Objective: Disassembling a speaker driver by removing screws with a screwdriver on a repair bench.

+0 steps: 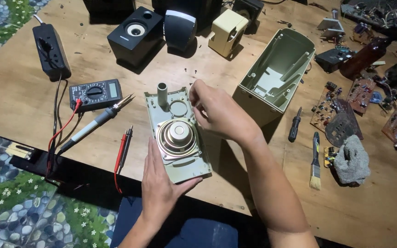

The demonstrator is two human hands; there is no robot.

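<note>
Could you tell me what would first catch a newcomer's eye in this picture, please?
At centre, the left hand grips the near end of a beige speaker front panel, driver magnet facing up, while the right hand touches its upper right edge. Its empty beige housing lies just right; circuit boards crowd the table's right side.

Two bare hands and forearms belong to the person, coming in from the near edge of the scene. The left hand (158, 183) shows its back, with the fingers lying close together and the thumb spread off to the right. The right hand (219, 112) is broader in view, its knuckles rounded, with the forearm running long and uncovered toward the near right. No sleeve, glove, ring or watch shows on either arm. Near the bottom edge, between the arms, dark blue trousers (194, 229) cover the lap.
</note>
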